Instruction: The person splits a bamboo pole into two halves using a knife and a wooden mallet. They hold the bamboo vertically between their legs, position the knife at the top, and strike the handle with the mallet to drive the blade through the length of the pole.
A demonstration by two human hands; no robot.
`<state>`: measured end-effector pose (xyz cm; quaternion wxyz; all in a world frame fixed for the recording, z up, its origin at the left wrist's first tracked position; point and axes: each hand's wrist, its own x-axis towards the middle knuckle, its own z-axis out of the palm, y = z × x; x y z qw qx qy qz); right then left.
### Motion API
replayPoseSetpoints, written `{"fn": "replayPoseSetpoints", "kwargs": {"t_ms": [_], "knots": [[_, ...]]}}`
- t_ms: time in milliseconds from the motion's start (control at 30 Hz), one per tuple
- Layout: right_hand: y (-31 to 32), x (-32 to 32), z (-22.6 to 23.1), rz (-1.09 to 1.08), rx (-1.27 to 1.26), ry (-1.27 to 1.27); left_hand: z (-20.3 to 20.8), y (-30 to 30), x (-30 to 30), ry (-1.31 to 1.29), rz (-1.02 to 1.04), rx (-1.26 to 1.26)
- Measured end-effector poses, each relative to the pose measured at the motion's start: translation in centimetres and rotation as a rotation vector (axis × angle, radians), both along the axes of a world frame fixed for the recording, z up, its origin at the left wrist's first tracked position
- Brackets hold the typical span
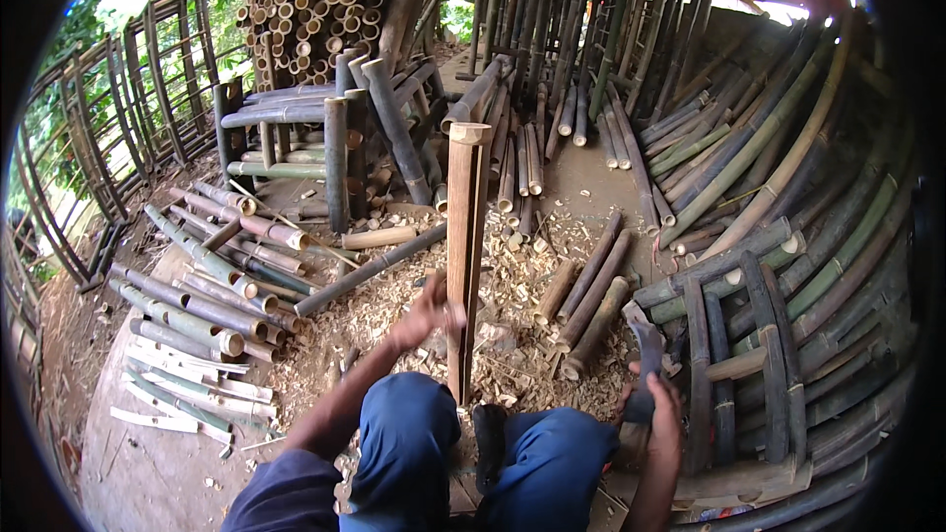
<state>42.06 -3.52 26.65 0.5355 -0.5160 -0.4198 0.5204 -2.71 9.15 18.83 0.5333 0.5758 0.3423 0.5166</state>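
A tall squared wooden post [460,227] stands upright in front of my knees, with a dark groove running down its right side. My left hand [426,317] is at the post's left side, its fingers apart and overlapping the lower half of the wood. Beyond my right knee, my right hand [658,419] is closed around a machete [645,343]. Its broad grey blade points up and away from me. The handle is mostly covered by my fingers.
Wood shavings [394,335] cover the ground around the post. Cut bamboo lengths [192,310] lie at left, and short dark poles [596,305] ahead on the right. A bamboo frame [734,365] is close by my right hand. Stacked bamboo [325,0] and a bench-like bamboo frame [281,118] stand farther back.
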Motion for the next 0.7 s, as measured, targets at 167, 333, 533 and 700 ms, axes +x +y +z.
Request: {"fn": "replayPoseSetpoints", "kwargs": {"t_ms": [167, 333, 533, 700], "knots": [[0.4, -5.0, 10.0, 0.235, 0.038, 0.179, 18.8, 8.1, -1.6, -0.038, 0.232, 0.234], [-1.1, -10.1, 15.4, 0.372, 0.168, 0.183, 21.7, 6.9, 0.0, -0.001, 0.125, 0.428], [-2.3, -13.9, 17.3, 0.483, 0.202, 0.135, 24.6, 3.1, -0.6, 0.218, 0.150, 0.533], [-0.6, -17.1, 17.3, 0.457, 0.204, 0.085, 25.3, 2.1, -0.8, -0.009, 0.115, 0.257]]}}
